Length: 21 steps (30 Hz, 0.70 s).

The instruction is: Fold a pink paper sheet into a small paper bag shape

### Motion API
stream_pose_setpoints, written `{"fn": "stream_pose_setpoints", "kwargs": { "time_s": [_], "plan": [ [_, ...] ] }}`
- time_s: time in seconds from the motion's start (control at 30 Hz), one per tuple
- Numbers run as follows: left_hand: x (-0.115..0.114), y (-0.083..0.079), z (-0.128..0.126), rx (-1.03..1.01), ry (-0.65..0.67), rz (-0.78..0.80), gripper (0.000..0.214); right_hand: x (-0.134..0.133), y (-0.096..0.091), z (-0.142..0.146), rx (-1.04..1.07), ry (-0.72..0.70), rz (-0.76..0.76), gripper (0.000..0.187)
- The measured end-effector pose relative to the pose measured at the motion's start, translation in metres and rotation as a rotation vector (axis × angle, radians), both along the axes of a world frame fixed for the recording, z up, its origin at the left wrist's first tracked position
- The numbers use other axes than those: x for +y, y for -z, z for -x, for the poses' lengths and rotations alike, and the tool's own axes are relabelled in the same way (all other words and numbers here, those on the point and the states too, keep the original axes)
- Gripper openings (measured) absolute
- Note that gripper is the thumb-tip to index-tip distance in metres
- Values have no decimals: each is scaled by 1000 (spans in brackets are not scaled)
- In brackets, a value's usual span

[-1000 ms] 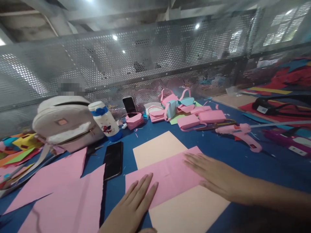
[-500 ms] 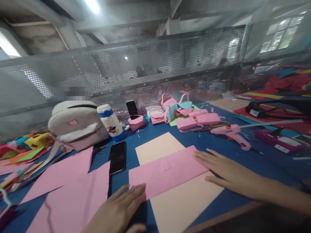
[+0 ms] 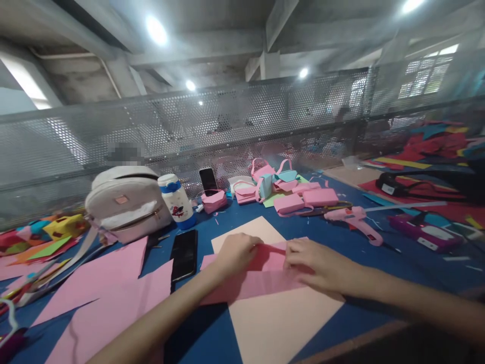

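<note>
1. Pink paper strip [image 3: 254,286] lay across a peach sheet [image 3: 288,323] on the blue tabletop [image 3: 382,253], straight in front of the person and near the front edge.
2. The left hand [image 3: 237,254] sat on the strip's far edge, its fingers [image 3: 253,244] curled together and pinching the paper, which rose a little there.
3. The right hand [image 3: 316,264] met it from the other side, its fingers [image 3: 293,251] bent and pressed close, gripping the same far edge; the two hands were just beside each other, nearly touching.
4. A black phone [image 3: 184,255] lay flat just to the left of the peach sheet, screen dark.
5. Larger pink sheets [image 3: 94,285] were spread over the tabletop's left part, overlapping one another.
6. Farther back on the left stood a white backpack [image 3: 127,202], with a white bottle [image 3: 177,201] with a blue band upright just beside it.
7. A second phone [image 3: 208,180] leaned upright behind a small pink folded piece, close to the perforated metal screen [image 3: 227,126] that closed off the back of the tabletop.
8. Small pink paper bags [image 3: 291,201] with handles were clustered behind the peach sheet, and a pink glue gun [image 3: 354,220] lay to their right.
</note>
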State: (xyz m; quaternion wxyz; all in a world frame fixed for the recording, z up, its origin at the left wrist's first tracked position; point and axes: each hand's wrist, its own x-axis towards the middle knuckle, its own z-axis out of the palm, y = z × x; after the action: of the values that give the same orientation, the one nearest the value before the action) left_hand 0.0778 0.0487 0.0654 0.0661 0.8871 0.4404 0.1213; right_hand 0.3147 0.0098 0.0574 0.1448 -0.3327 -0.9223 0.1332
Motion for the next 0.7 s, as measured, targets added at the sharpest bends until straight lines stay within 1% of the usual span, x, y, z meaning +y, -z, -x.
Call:
{"fn": "stream_pose_setpoints", "kwargs": {
  "time_s": [0.1, 0.13, 0.2, 0.23, 0.3, 0.4, 0.43, 0.47, 0.5, 0.53, 0.57, 0.6, 0.63, 0.67, 0.7],
  "plan": [
    [17, -11, 15, -214, -68, 90, 22, 4, -8, -7, 85, -56, -164, 23],
    [22, -14, 21, -295, -90, 126, 22, 5, -11, -10, 107, -44, -239, 23],
    [26, -19, 34, -466, -137, 210, 29, 8, -12, -16, 144, 30, -358, 24],
    [25, -20, 40, -550, -160, 254, 33, 9, -12, -18, 169, 78, -380, 25],
    [18, -21, 49, -709, -202, 336, 36, 12, -7, -21, 250, 161, -345, 25],
    [1, -17, 54, -915, -258, 410, 39, 24, 5, -19, 440, 266, -175, 16],
    [-5, -15, 54, -971, -277, 419, 40, 29, 10, -17, 521, 303, -94, 20],
    [-11, -12, 53, -1015, -294, 422, 42, 34, 14, -14, 628, 336, 1, 39],
    [-16, -10, 52, -1057, -309, 428, 43, 38, 17, -11, 763, 334, 130, 61],
    [-21, -7, 52, -1102, -318, 445, 45, 42, 19, -7, 871, 312, 303, 76],
    [-24, -5, 51, -1147, -317, 471, 47, 44, 20, -4, 940, 283, 476, 83],
    [-27, -2, 51, -1187, -307, 507, 51, 45, 19, -1, 971, 252, 628, 85],
    [-29, 1, 51, -1211, -298, 542, 54, 46, 19, 1, 969, 227, 745, 82],
    [-30, 4, 52, -1203, -299, 565, 55, 46, 18, 4, 945, 211, 817, 76],
    [-30, 7, 54, -1162, -314, 569, 54, 45, 18, 6, 910, 201, 853, 69]
  ]
}}
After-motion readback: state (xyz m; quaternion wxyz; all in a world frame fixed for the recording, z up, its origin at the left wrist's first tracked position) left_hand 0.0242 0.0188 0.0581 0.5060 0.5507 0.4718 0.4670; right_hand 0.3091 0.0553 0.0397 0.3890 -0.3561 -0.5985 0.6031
